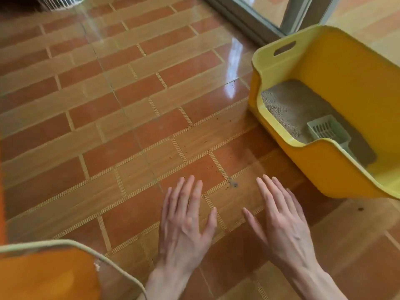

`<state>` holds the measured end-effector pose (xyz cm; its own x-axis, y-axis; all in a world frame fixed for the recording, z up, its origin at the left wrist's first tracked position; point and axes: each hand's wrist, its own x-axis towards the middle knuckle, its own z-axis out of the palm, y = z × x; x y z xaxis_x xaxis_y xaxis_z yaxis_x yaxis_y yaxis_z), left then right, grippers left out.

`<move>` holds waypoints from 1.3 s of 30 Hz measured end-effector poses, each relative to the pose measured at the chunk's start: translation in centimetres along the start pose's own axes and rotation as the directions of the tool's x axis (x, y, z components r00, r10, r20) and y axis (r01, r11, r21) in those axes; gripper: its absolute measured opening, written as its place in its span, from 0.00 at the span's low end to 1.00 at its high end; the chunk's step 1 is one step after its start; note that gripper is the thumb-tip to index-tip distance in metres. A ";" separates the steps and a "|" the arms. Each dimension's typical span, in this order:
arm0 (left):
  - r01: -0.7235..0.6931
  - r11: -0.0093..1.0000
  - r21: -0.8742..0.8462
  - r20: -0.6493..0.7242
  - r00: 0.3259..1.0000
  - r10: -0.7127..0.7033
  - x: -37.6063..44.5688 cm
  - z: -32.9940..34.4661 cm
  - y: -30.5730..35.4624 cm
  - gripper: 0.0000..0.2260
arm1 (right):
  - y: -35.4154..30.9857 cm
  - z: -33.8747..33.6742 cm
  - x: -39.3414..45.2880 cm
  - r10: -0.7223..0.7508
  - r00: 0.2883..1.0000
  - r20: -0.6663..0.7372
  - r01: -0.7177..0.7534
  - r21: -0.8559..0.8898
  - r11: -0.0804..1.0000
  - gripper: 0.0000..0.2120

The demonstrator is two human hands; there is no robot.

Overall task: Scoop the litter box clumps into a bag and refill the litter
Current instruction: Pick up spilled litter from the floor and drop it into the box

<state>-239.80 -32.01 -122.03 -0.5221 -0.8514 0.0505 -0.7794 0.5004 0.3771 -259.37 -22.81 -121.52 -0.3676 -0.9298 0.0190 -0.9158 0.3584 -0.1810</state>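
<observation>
A yellow litter box (324, 161) stands on the floor at the right, with grey litter (290, 105) in its bottom. A pale slotted scoop (328, 129) lies inside on the litter, its handle pointing toward me. My left hand (186, 219) and my right hand (281, 219) hover palm-down over the tiles, fingers straight and spread, holding nothing. Both are to the left of the box and apart from it. No bag is in view.
Scattered litter grains (232, 184) dot the glossy orange tile floor (129, 105). An orange object with a pale rim (65, 243) fills the bottom left. A sliding door frame (244, 16) runs behind the box. A white ribbed thing (62, 2) sits at the top left.
</observation>
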 end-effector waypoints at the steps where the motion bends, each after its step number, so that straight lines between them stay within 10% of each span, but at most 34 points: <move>1: -0.007 1.000 0.001 -0.009 1.000 0.007 0.4 0.7 -0.4 0.28 | 0.1 0.8 0.4 0.001 1.000 -0.007 -0.001 0.007 1.000 0.36; 18: 0.096 0.991 0.091 -0.037 0.995 -0.093 4.9 3.9 -3.3 0.29 | -2.3 5.5 11.6 -0.178 0.982 -0.058 0.170 -0.116 0.979 0.35; 25: 0.060 0.984 -0.166 -0.139 0.987 -0.083 8.0 4.4 -3.7 0.26 | -3.6 6.6 15.1 -0.234 0.972 -0.028 0.224 -0.199 0.954 0.35; 31: 0.179 0.691 -0.701 -0.222 0.865 -0.449 8.0 4.7 -3.3 0.19 | -4.7 7.4 14.9 -0.321 0.945 0.064 0.325 -0.273 0.905 0.20; 39: 0.172 0.466 -0.868 -0.148 0.806 -0.573 8.0 5.3 -2.6 0.20 | -5.7 6.7 15.2 -0.317 0.917 0.241 0.375 -0.257 0.890 0.02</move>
<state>-243.82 -39.32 -127.51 0.0775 -0.9963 -0.0384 -0.1526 -0.0499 0.9870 -258.71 -39.55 -126.76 -0.0079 -0.9868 -0.1619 -0.9950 -0.0083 0.0991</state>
